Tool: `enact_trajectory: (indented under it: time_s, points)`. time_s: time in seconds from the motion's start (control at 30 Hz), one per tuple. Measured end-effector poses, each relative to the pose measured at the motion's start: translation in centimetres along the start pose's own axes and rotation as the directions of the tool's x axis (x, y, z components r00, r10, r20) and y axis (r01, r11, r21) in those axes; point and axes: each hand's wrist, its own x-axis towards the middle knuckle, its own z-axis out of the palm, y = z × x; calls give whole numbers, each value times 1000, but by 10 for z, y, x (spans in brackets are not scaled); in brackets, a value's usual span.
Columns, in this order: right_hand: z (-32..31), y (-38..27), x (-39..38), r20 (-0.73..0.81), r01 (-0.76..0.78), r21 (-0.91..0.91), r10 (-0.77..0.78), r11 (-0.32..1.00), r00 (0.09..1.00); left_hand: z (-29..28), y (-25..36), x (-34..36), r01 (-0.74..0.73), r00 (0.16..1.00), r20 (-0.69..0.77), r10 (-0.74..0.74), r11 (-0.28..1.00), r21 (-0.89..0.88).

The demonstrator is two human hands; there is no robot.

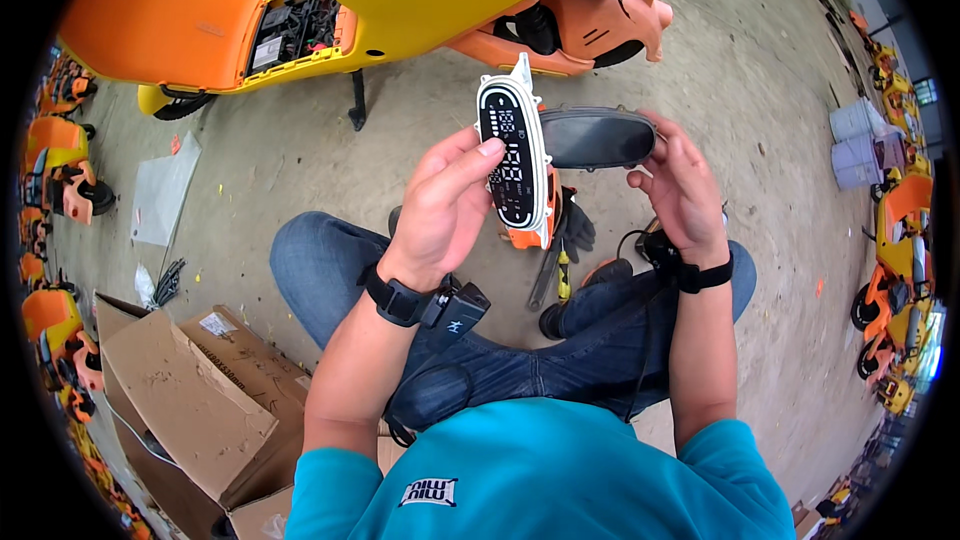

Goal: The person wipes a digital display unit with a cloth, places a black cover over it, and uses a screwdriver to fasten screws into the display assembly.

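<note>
My left hand [445, 195] is closed on an upright display panel [510, 190] with a white rim and a black face, its thumb on the front. My right hand [680, 185] is closed on the right end of a dark, glossy oval cover [590, 135], held sideways next to the panel. Below them on the floor are an orange part [525, 235], a dark glove [578, 225], a yellow screwdriver [563, 280] and a metal wrench [543, 280], between my bent legs.
A yellow and orange scooter [410, 0] stands ahead, with its battery bay open. Opened cardboard boxes [190, 390] lie at lower left, a white sheet [160, 200] and cables beyond them. Rows of scooters [900, 260] line both sides; pale buckets [850, 145] stand at right.
</note>
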Motion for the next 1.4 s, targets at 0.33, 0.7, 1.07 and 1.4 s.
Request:
enact_trajectory:
  time_s: [0.33, 0.7, 1.07, 1.4]
  points:
    - [-17, 4, -8, -174, 123, 24, -117, 992, 978, -6, -12, 7, -82, 995, -75, 72, 986, -144]
    - [31, 32, -21, -77, 27, 252, -8, 967, 997, -6, -16, 10, -125, 988, -103, 114, 986, -107]
    - [36, -29, 14, 106, 110, -418, -72, 902, 992, 1, -15, 10, 50, 987, -158, -43, 998, 40]
    - [61, -31, 61, 330, 143, -719, 152, 680, 932, -5, -18, 8, 247, 965, -147, -219, 945, 213]
